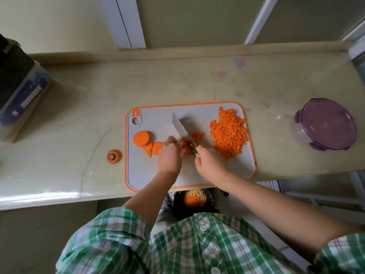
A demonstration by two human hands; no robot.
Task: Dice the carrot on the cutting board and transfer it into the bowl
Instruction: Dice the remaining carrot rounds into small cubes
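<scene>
Right grip [209, 163] on knife [184, 133], left grip [169, 155] holding carrot [185, 148]

- One cutting board [147, 175] is seen
- Two hands (left hand [169, 155], right hand [209, 164]) and one knife [182, 129] are counted over it
- One diced heap [229, 135] is counted on it
- One carrot stub [114, 156] is noted left of it

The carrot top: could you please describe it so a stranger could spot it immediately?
Find the orange-rimmed cutting board on the counter. Just left of it, off the board, sits the carrot top. Unlike the slices on the board, it has a dark stem scar.
</scene>
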